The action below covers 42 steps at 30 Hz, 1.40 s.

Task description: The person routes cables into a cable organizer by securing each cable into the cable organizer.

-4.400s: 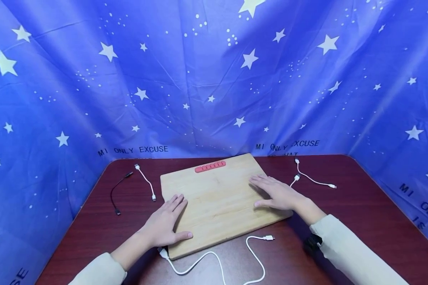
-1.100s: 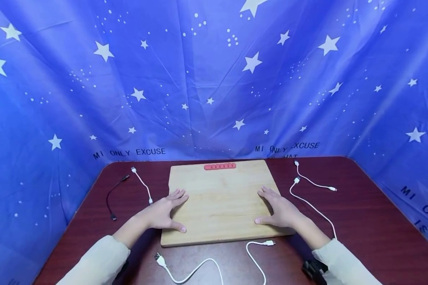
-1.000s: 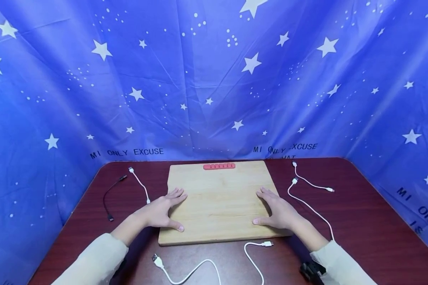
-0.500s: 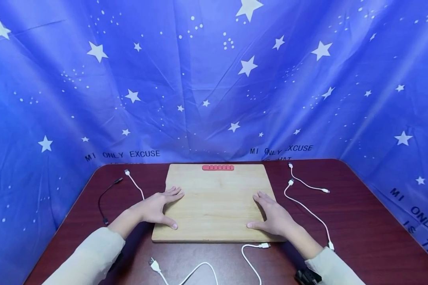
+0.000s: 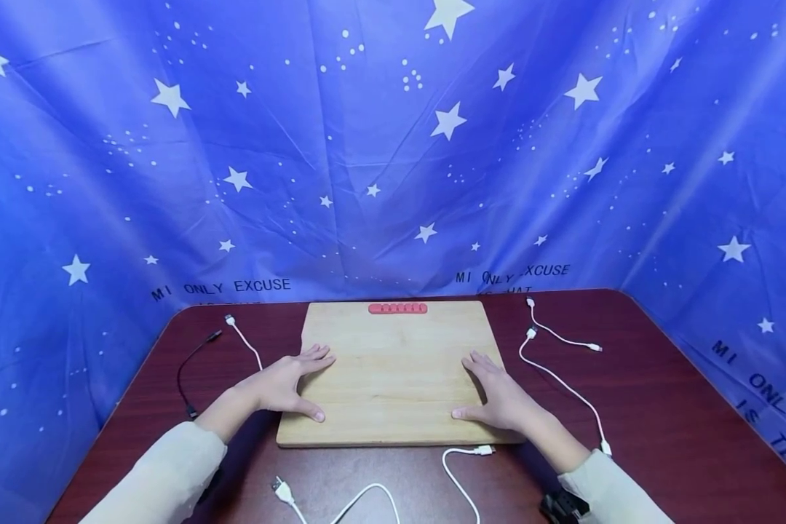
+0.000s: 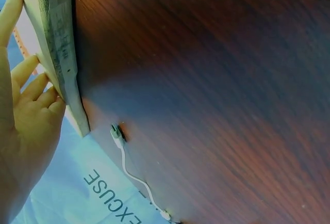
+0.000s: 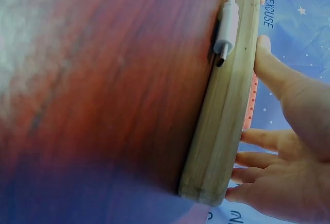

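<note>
A pale wooden board (image 5: pixel 393 386) lies flat on the table, squared to it, its far edge near the table's back. Fixed along that far edge is a red cable holder (image 5: pixel 397 308) with a row of slots. My left hand (image 5: pixel 282 384) rests with spread fingers and thumb on the board's left side. On the right side my right hand (image 5: pixel 503 399) does the same, thumb pointing inward. In the right wrist view, the fingertips touch the board's top and a white cable plug (image 7: pixel 227 28) lies close against its front edge (image 7: pixel 216 146).
A white USB cable (image 5: pixel 373 486) loops on the table (image 5: pixel 655 407) in front of the board. To the left lie a black cable (image 5: pixel 180 375) and a short white cable (image 5: pixel 244 338). Two white cables (image 5: pixel 566 380) lie at right. A blue star-printed curtain (image 5: pixel 367 145) surrounds the table.
Over the last few seconds the board has turned clockwise under both hands, from slanted to square with the table. In the last half second the hands and board have barely moved.
</note>
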Available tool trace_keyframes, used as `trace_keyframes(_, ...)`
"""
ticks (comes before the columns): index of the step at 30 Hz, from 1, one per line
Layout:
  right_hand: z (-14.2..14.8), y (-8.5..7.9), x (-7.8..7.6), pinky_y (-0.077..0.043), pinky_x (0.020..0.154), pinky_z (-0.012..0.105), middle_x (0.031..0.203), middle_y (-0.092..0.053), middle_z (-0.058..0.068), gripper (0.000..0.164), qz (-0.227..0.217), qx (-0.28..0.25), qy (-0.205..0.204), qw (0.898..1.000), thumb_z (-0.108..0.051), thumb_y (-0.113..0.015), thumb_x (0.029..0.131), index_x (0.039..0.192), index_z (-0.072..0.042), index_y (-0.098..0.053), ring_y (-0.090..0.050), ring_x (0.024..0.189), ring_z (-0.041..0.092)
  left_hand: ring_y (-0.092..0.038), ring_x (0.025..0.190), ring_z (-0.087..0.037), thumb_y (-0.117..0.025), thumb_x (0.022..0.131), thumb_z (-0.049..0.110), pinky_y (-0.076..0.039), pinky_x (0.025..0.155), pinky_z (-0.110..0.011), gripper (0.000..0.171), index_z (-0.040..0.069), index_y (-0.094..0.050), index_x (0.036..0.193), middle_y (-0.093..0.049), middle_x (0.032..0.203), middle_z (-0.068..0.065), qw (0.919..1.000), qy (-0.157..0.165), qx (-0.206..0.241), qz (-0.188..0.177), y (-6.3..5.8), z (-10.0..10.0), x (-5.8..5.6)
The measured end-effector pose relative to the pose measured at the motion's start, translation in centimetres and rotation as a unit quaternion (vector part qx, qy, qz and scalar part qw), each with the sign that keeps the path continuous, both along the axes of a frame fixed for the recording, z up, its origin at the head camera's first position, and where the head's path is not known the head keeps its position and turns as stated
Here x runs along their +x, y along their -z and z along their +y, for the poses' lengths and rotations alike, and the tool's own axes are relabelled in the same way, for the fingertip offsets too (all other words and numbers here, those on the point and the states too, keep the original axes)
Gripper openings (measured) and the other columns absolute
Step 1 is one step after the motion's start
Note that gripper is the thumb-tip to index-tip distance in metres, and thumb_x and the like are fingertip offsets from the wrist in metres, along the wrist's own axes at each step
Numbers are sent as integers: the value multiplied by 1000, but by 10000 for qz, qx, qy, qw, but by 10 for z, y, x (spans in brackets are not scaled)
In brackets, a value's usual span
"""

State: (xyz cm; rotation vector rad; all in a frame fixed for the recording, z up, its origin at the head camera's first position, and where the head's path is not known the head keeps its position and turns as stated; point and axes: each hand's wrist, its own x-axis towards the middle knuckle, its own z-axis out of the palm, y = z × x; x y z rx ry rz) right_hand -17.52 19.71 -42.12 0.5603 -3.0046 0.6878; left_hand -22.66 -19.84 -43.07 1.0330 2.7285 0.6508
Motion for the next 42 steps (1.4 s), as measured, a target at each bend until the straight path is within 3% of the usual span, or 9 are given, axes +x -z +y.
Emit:
trace_keyframes(13,-1,-3,-7,-31,115,65,148,-38,38,93,-325,-31,-198,9993,-38,-85,71,139,11,-44,-32,140,54,-33,144,-47,-85,66,53,-33,115,-62,100,-1,-48,142,-41,152,-28,9992,-63,104,369,6,0,3)
trace_keyframes(19,-4,-3,-10,-31,115,65,148,-38,38,92,-427,66,-362,9984,-38,-84,73,139,12,-44,-33,140,54,-34,143,-48,-86,64,52,-34,114,-62,101,-2,-50,140,-42,150,-29,9992,-211,95,339,6,-1,10)
trace_keyframes(42,8,1,-13,-31,116,63,149,-38,35,93,-151,-32,-316,9994,-40,-84,73,141,9,-43,-33,141,52,-34,143,-48,-86,65,51,-32,116,-61,102,0,-46,144,-42,151,-27,9987,-192,303,355,5,6,5)
